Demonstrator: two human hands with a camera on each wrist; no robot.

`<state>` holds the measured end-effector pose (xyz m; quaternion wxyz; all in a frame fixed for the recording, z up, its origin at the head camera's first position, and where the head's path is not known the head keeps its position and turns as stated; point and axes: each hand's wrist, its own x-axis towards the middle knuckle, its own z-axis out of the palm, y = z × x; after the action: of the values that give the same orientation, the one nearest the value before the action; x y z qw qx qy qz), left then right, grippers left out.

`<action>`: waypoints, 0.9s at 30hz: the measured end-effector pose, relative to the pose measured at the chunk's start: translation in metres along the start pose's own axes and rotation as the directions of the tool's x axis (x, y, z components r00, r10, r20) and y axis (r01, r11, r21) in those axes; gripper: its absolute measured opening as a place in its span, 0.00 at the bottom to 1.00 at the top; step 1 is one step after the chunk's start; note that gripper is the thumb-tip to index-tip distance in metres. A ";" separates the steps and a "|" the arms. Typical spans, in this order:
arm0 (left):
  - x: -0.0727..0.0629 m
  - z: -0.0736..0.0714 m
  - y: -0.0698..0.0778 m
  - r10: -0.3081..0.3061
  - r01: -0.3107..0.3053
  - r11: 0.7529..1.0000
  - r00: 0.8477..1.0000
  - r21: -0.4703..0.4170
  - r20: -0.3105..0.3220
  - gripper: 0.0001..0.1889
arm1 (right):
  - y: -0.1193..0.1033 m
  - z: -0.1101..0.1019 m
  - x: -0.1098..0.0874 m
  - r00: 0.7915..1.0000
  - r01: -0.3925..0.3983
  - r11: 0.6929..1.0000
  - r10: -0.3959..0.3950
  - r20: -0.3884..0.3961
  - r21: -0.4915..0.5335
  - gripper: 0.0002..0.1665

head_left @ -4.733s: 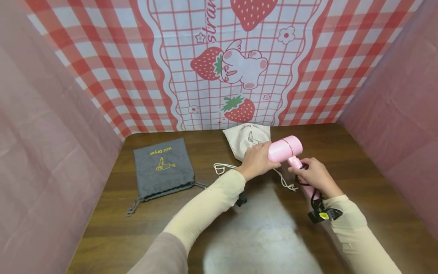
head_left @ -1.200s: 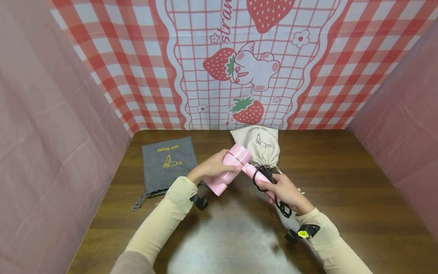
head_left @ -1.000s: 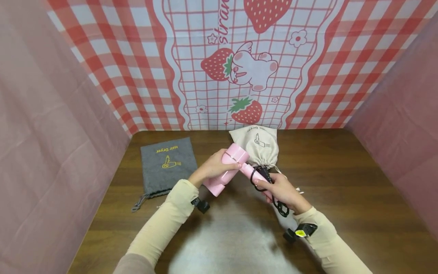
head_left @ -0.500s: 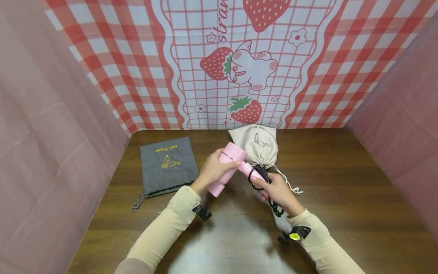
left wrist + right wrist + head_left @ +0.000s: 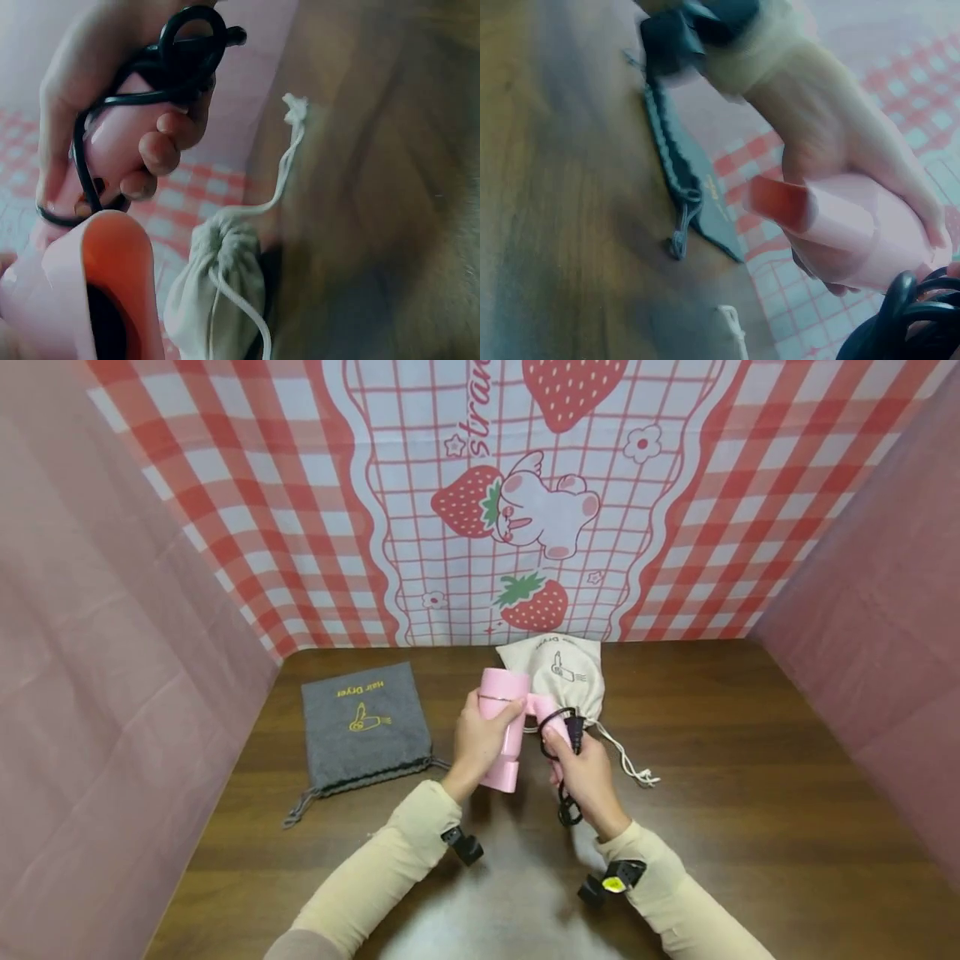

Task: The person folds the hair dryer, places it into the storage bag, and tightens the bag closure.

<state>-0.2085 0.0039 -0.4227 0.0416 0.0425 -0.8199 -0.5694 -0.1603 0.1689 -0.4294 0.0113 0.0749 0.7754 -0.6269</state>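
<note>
A pink hair dryer (image 5: 504,683) is held above the table between both hands. Its barrel is gripped by my left hand (image 5: 478,739), thumb across the side. Around the handle curl the fingers of my right hand (image 5: 588,772), which also hold the looped black cord (image 5: 570,814) against it. A flattened pink nozzle (image 5: 501,777) sits on the barrel's near end; in the left wrist view its slot-like opening (image 5: 120,240) shows orange-red inside. Just behind the dryer lies a full white drawstring pouch (image 5: 577,681), neck drawn together, printed with a dryer drawing.
A flat grey drawstring pouch (image 5: 363,735) with yellow "Hair Dryer" lettering lies left on the wooden table (image 5: 750,760). The white pouch's string (image 5: 630,760) trails right. A checked strawberry curtain (image 5: 420,527) hangs behind; pink cloth walls (image 5: 862,568) flank both sides.
Over several seconds, the dryer has moved left from beside the white pouch and turned, its nozzle end now toward me. In the last half second the barrel swung straighter and the right hand shifted left.
</note>
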 end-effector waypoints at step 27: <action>-0.016 0.034 -0.003 -0.063 0.026 0.970 0.987 -0.240 -0.147 0.34 | 0.013 0.045 -0.008 0.932 0.114 0.993 -0.110 -0.345 -0.007 0.18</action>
<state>-0.1961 0.0364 -0.4373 0.0968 0.0994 -0.7391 -0.6592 -0.1546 0.1273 -0.4504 -0.1610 0.1393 0.7642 -0.6088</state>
